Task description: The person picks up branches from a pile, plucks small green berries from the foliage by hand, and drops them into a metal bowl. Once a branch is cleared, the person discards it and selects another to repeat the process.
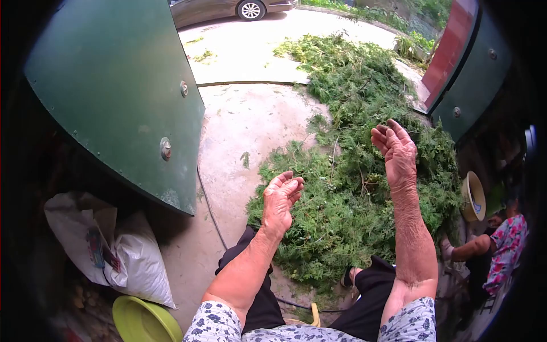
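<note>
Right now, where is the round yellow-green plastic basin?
In the head view, the round yellow-green plastic basin is at the bottom left, just below the bulging white sack and left of the left arm's floral sleeve.

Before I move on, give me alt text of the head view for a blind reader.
A person's left hand and right hand are raised over a heap of green branches. A green door and white sack stand at left, another person at right, a car beyond.
</note>
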Tool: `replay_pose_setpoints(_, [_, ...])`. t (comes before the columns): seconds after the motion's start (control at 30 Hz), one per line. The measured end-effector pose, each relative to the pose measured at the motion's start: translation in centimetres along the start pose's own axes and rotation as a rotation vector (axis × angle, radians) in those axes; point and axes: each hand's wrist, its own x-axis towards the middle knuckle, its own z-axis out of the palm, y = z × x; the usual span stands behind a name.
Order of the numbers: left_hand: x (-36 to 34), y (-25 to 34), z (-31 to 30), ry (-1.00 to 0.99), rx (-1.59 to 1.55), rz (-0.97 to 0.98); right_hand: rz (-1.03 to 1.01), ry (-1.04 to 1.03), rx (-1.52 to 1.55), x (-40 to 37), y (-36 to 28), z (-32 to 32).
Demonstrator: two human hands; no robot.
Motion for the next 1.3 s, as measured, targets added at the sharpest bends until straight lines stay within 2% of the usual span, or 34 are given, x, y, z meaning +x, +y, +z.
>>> replay_pose_setpoints(0.03, [0.0, 0.0, -0.1, 0.004, -0.002, -0.001, 0.043, -0.015, -0.011, -1.3, 1.1, 0.3])
replay_pose_setpoints(0.1, [-0.1, 0.3, -0.1, -0.006, -0.040, -0.001, 0.261, -0.058, -0.078, -4.2, 4.9, -0.4])
replay_pose_setpoints(0.23, [0.2, 0.9, -1.0, 0.036, -0.053, 0.007, 0.646, 0.047, -0.202, -11.0, 14.1, -4.5])
replay_pose_setpoints(0.33, [0.7, 1.8, -1.7, 0.079, -0.060, 0.036, 0.842, 0.095, -0.242, -16.8, 19.9, -9.0])
replay_pose_setpoints(0.47, [1.5, 1.8, -2.8, 0.097, -0.102, 0.050, 1.042, 0.212, -0.351, -21.9, 24.6, -12.8])
replay_pose_setpoints(0.63, [1.6, 1.9, -2.5, 0.086, -0.091, 0.025, 1.070, 0.276, -0.321, -22.3, 27.0, -13.0])
replay_pose_setpoints(0.83, [1.2, 2.4, -1.8, 0.040, -0.088, 0.029, 1.022, 0.206, -0.199, -19.0, 30.1, -10.5])
replay_pose_setpoints(0.9, [1.3, 2.3, -1.7, 0.037, -0.087, 0.025, 0.868, 0.227, -0.132, -18.1, 31.2, -8.9])
replay_pose_setpoints(1.1, [1.4, 2.3, -1.6, 0.027, -0.068, 0.008, 0.977, 0.286, -0.153, -16.9, 33.5, -7.3])
replay_pose_setpoints(1.17, [1.3, 2.3, -1.8, 0.018, -0.069, 0.000, 0.995, 0.158, -0.383, -17.0, 34.8, -7.8])
replay_pose_setpoints(1.2, [1.2, 2.4, -1.7, 0.021, -0.067, -0.002, 0.659, 0.092, -0.925, -17.0, 35.4, -7.1])
replay_pose_setpoints(1.23, [1.3, 2.4, -1.7, 0.024, -0.065, -0.002, 0.661, 0.090, -0.926, -17.0, 35.6, -7.1])
replay_pose_setpoints(1.3, [1.2, 2.3, -1.7, 0.022, -0.066, -0.008, 0.820, 0.071, -0.305, -16.2, 33.7, -5.0])
